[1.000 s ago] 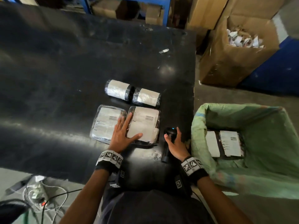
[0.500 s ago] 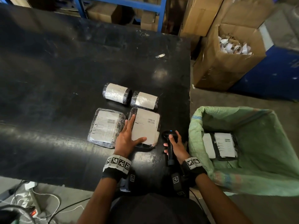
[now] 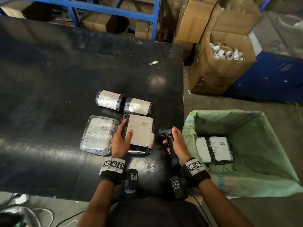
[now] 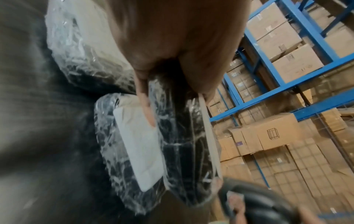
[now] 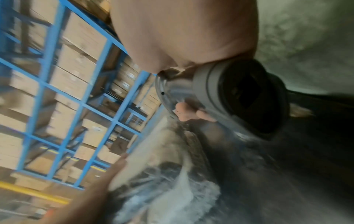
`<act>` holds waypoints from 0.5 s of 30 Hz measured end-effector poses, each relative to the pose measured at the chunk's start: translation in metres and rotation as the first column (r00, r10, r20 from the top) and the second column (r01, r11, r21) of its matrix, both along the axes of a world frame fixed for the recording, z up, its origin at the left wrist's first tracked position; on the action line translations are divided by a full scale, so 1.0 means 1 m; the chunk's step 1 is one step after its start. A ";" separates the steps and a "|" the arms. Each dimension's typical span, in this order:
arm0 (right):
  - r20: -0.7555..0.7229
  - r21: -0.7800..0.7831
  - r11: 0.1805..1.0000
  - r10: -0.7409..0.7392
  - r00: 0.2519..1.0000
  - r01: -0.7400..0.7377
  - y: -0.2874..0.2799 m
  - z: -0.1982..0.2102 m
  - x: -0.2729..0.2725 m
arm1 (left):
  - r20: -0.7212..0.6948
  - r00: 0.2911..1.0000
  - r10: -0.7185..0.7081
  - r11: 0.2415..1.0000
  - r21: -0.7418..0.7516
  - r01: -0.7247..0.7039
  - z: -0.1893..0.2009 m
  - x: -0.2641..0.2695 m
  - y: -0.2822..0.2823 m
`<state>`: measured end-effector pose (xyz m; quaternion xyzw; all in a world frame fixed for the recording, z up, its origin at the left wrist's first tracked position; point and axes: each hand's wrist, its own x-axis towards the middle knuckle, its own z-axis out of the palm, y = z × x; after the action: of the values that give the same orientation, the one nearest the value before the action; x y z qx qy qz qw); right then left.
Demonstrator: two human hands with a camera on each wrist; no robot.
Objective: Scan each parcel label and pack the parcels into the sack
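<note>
A flat black parcel [image 3: 141, 130] with a white label lies near the table's right edge. My left hand [image 3: 126, 129] grips its left edge, thumb on the label, fingers along the side. In the left wrist view this parcel [image 4: 182, 136] shows edge-on between finger and thumb. My right hand [image 3: 173, 138] holds a black barcode scanner [image 3: 166, 133] upright just right of the parcel; its head [image 5: 239, 97] shows close in the right wrist view. Another flat parcel [image 3: 99, 134] lies to the left, with two rolled parcels [image 3: 109, 102] [image 3: 137, 106] behind. The green sack [image 3: 246, 122] stands open at the right.
Two labelled parcels [image 3: 219, 148] lie at the bottom of the sack. The black table [image 3: 65, 79] stretches far to the left and back. An open cardboard box [image 3: 218, 66] of paper scraps stands on the floor behind the sack. Blue racking [image 3: 113, 12] with cartons lines the back.
My left hand slid off the two flat parcels and took hold of the right one's left edge. My right hand raised the scanner from lying on the table to upright.
</note>
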<state>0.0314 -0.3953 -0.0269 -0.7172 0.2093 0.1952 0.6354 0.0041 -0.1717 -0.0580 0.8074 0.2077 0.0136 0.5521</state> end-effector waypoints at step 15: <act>0.149 0.208 0.977 0.016 0.989 -0.048 0.009 0.096 -0.012 | 0.270 0.952 0.144 0.958 0.204 -0.202 0.024 -0.012 -0.053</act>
<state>0.0193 -0.3867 0.0687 -0.6613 0.1286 0.1733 0.7184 -0.0083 -0.2242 -0.0344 0.8358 0.2032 0.1887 0.4739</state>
